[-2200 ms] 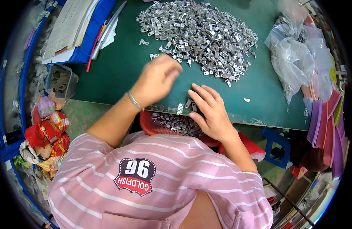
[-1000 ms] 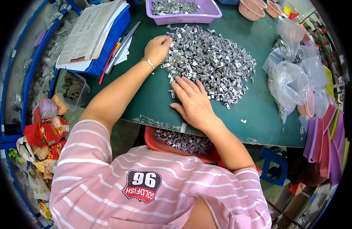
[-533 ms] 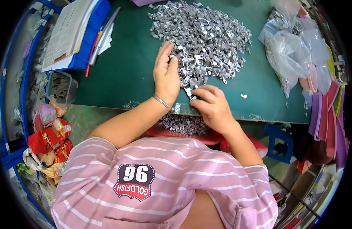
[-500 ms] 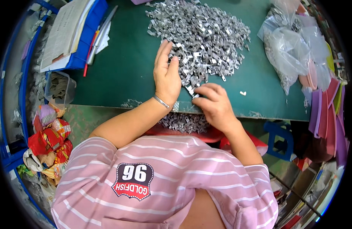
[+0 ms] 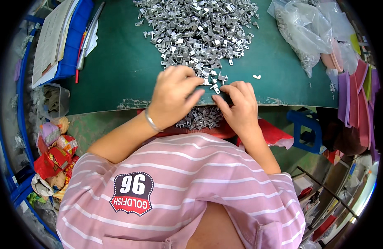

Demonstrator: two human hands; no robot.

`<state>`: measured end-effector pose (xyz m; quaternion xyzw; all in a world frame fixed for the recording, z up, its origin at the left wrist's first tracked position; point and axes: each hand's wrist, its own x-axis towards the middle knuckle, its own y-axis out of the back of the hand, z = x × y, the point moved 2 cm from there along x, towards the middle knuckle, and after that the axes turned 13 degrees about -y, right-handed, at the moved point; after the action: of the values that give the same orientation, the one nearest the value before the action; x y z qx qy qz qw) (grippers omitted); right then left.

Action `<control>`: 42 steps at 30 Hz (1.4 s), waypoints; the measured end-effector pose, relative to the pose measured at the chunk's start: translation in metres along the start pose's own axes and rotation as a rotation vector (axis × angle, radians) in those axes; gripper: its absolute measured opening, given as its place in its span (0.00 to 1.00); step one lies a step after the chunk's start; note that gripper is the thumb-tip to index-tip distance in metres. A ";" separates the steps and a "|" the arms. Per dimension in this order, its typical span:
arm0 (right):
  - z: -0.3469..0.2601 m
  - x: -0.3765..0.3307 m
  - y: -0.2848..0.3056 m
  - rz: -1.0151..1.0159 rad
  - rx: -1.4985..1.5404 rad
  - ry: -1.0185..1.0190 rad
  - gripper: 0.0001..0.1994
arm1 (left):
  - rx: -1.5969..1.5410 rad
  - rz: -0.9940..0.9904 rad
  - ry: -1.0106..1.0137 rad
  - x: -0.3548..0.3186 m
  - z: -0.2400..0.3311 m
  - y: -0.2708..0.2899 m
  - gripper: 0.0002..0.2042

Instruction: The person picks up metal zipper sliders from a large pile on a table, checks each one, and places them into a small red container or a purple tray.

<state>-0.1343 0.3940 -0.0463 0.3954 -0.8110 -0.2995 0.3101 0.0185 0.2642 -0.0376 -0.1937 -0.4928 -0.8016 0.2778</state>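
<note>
Since the frame half a second back, the left hand (image 5: 171,97) has left the left flank of the pile of metal pieces (image 5: 195,29) and now curls by its near tip, and the whole scene sits higher in my view. Far left of the pile I have a blue rack (image 5: 20,103), bright packets (image 5: 52,162) and a clear tub (image 5: 65,101), then a blue tray (image 5: 78,52) with papers (image 5: 53,39) on it, a red pen (image 5: 77,76) and a silver tool (image 5: 86,43). At the pile's near tip the left hand's thumb and forefinger stand well parted. Beneath that tip, a red basket (image 5: 226,132) holds more pieces. Across from it waits the right hand (image 5: 243,103), thumb and forefinger narrowly apart; I can't tell whether they touch the nearest piece. Right of the pile come a white scrap (image 5: 256,76), a clear bag (image 5: 303,29) of metal bits, a blue stool (image 5: 303,129) and pink and purple trays (image 5: 357,99). Small print covers the papers; a shirt patch (image 5: 132,193), nearer than the pile, bears lettering and digits, inverted to me. Green table (image 5: 116,79) flanks the pile, reaching the tray leftward and the bag rightward; its near edge runs close under both hands.
</note>
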 end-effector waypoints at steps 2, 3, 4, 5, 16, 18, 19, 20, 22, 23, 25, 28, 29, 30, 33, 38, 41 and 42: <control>-0.003 0.000 -0.005 0.026 -0.057 0.010 0.09 | 0.092 -0.077 -0.003 0.004 0.005 -0.011 0.12; -0.004 0.000 -0.006 0.029 -0.093 0.030 0.08 | 0.122 -0.087 -0.017 0.003 0.003 -0.014 0.13; -0.004 0.001 -0.005 0.033 -0.134 0.050 0.08 | 0.122 -0.086 -0.025 0.005 0.002 -0.014 0.13; -0.002 -0.001 -0.005 0.041 -0.137 0.049 0.08 | 0.116 -0.084 -0.034 0.006 0.001 -0.013 0.12; 0.004 -0.009 0.010 -0.275 0.637 -0.494 0.07 | -1.200 0.194 0.782 -0.003 0.004 -0.004 0.08; 0.000 -0.010 0.008 -0.322 0.735 -0.558 0.08 | -1.416 0.217 0.930 -0.007 0.005 -0.008 0.10; -0.003 -0.011 0.007 -0.324 0.797 -0.563 0.08 | -1.410 0.216 0.931 -0.006 0.005 -0.007 0.10; -0.005 -0.010 0.007 -0.327 0.859 -0.567 0.08 | -1.484 0.202 0.998 -0.007 0.005 -0.007 0.11; -0.008 -0.009 0.006 -0.324 0.870 -0.561 0.08 | -1.593 0.181 1.058 -0.009 0.003 -0.009 0.11; -0.009 -0.009 0.007 -0.322 0.876 -0.556 0.08 | -1.593 0.181 1.058 -0.009 0.002 -0.008 0.11; -0.011 -0.009 0.006 -0.327 0.886 -0.546 0.07 | -1.703 0.163 1.066 -0.012 0.001 -0.007 0.10; -0.012 -0.010 0.006 -0.333 0.902 -0.525 0.07 | -1.714 0.155 1.057 -0.014 -0.001 -0.007 0.10; -0.012 -0.010 0.006 -0.331 0.908 -0.511 0.07 | -1.714 0.158 1.064 -0.015 0.000 -0.007 0.10; -0.013 -0.011 0.006 -0.336 0.909 -0.517 0.07 | -1.686 0.166 1.085 -0.017 0.000 -0.006 0.10; -0.013 -0.014 0.007 -0.343 0.907 -0.536 0.06 | -1.629 0.156 1.091 -0.018 0.000 -0.003 0.10; -0.009 -0.020 0.006 -0.372 0.870 -0.547 0.05 | -1.556 0.125 1.090 -0.020 0.001 0.001 0.10; -0.005 -0.016 0.011 -0.390 0.587 -0.344 0.02 | -1.530 0.120 1.070 -0.020 0.002 0.001 0.10; -0.004 -0.014 0.013 -0.391 0.587 -0.345 0.02 | -1.531 0.122 1.067 -0.020 0.002 0.001 0.10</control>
<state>-0.1303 0.4108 -0.0376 0.5580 -0.8119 -0.1702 -0.0198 0.0349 0.2708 -0.0473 0.0442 0.3734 -0.8747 0.3058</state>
